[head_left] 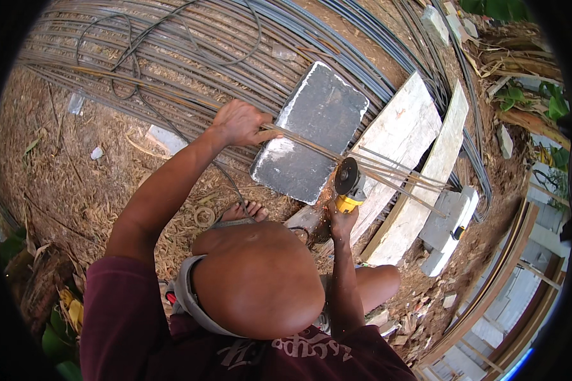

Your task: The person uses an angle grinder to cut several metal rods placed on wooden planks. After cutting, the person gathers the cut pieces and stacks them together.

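Observation:
My left hand (241,122) is closed around a small bundle of steel rods (308,145), which crosses a dark, white-edged slab (327,120) and runs on to the right. With my right hand (342,222) I grip a yellow angle grinder (348,203). Its dark cutting disc (346,176) stands at the rods, just past the slab's right edge. Orange sparks spray down from the disc toward my right hand. The exact line where the disc meets the steel is hidden.
Many long steel rods (171,70) lie across the far ground. Two whitish boards (403,117) and a pale concrete block (448,232) lie to the right. A black cable (232,181) winds past my bare foot (251,211). A roll (204,217) lies nearby. Timber frames (489,279) stand lower right.

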Demonstrator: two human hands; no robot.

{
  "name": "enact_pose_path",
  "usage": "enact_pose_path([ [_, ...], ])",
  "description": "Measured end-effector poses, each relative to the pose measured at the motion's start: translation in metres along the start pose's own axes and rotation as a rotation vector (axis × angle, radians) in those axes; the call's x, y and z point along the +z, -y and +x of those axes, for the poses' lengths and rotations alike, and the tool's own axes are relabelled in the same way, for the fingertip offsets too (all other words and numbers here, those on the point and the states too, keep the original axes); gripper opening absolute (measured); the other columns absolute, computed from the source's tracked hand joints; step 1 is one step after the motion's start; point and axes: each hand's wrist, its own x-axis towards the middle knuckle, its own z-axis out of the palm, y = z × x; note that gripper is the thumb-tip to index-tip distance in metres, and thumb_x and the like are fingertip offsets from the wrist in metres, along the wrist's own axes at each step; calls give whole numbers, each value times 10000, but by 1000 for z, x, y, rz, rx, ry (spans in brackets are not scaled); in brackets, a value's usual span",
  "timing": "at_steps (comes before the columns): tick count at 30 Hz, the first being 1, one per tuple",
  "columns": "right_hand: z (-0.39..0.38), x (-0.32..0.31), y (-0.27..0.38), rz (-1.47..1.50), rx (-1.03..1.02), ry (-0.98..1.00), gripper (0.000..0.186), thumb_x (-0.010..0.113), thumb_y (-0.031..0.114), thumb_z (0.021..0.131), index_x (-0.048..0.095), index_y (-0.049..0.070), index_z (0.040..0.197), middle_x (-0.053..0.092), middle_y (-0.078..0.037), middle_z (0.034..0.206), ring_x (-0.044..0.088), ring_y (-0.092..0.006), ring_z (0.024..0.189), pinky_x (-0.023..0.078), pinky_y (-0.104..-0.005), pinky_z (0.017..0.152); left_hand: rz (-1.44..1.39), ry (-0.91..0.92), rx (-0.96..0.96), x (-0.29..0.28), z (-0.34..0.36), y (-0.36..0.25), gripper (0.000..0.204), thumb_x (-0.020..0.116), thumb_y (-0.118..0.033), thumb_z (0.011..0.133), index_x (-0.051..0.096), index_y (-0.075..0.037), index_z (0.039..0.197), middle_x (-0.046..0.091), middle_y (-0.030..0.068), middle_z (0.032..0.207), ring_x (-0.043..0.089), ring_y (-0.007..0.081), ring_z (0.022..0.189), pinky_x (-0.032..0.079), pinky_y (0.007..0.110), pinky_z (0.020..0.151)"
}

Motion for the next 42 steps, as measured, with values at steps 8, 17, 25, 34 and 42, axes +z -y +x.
enact_pose_path([
  [8,-1,-2,9,137,29,47,421,814,-21,839,600,34,1197,663,-12,928,622,-114,744,518,-273,648,10,8,-2,2,1,1,775,459,-844,971,797,-148,932,642,101,595,630,297,549,442,449,522],
  [17,1,1,3,100,-41,16,406,797,-51,836,598,37,1179,648,-3,901,614,-111,702,505,-264,606,10,50,-18,7,3,3,780,464,-844,971,790,-140,892,638,105,586,630,293,548,458,451,526],
  [25,-2,3,9,157,54,14,326,764,-39,847,580,76,1091,598,16,848,592,-110,662,485,-262,557,-4,10,-15,5,1,2,792,444,-850,977,788,-142,896,632,104,572,628,290,532,467,445,518],
  [34,10,-4,-18,131,17,18,415,811,-41,809,622,40,1169,678,-21,1018,652,-155,862,546,-300,789,4,11,-10,4,1,2,800,421,-854,984,779,-147,877,564,82,530,554,257,480,434,438,492],
  [42,2,-5,-6,99,54,52,429,812,9,814,607,38,1190,667,-16,1007,636,-140,831,533,-283,721,7,42,-18,3,2,3,793,423,-859,981,779,-157,877,551,60,523,526,232,470,418,416,488],
])
